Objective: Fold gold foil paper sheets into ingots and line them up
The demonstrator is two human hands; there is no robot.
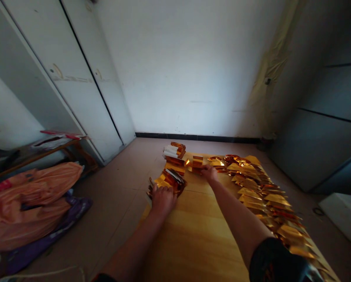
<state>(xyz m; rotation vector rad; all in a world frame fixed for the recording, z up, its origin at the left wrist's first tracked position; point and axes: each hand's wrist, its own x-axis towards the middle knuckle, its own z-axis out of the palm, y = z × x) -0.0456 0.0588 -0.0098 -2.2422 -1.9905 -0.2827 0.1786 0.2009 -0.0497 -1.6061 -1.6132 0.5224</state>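
My left hand lies at the left edge of the wooden board, fingers curled over a loose pile of gold foil paper. How many sheets they grip is hidden. Farther right, my right hand pinches the edge of a gold foil sheet between thumb and fingers. Beyond the left hand, another bundle of foil paper shows white undersides. Close to the right hand lie folded gold foil pieces.
Rows of folded foil pieces run down the right side of the wooden board. To the left are an orange cloth heap and a wooden bench. A white box stands at right. The wall is behind.
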